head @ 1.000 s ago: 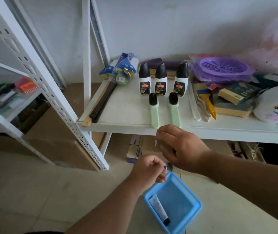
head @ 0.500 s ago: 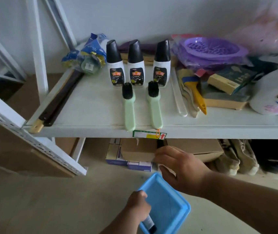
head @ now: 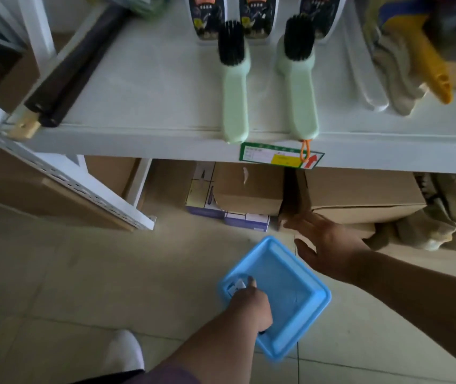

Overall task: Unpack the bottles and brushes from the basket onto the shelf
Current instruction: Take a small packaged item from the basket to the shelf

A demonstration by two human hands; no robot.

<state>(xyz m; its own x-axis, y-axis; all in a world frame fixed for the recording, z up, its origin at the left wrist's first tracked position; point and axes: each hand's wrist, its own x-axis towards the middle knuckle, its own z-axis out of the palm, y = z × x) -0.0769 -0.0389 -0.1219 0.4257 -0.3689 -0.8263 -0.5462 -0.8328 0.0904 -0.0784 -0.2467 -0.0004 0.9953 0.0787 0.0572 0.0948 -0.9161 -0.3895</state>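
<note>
A blue plastic basket [head: 290, 297] sits on the tiled floor below the shelf. My left hand [head: 251, 306] is down inside its left side, fingers closed around a white tube [head: 236, 286] that is mostly hidden. My right hand [head: 324, 245] hovers open just past the basket's far right corner, holding nothing. On the white shelf [head: 152, 87] lie two pale green brushes with black bristles [head: 235, 87] [head: 300, 79], handles toward me. Behind them stand three white bottles [head: 207, 15], cut off by the top edge.
A dark long-handled tool [head: 74, 70] lies at the shelf's left. Cloths and a yellow-handled brush [head: 426, 62] crowd its right. Cardboard boxes [head: 360, 198] sit under the shelf. A white slotted rack post [head: 60, 176] slants at left. My white shoe [head: 124, 353] is near the basket.
The view has dropped and closed in on the shelf front. My left hand went deeper into the basket onto the tube. My right hand opened and spread its fingers.
</note>
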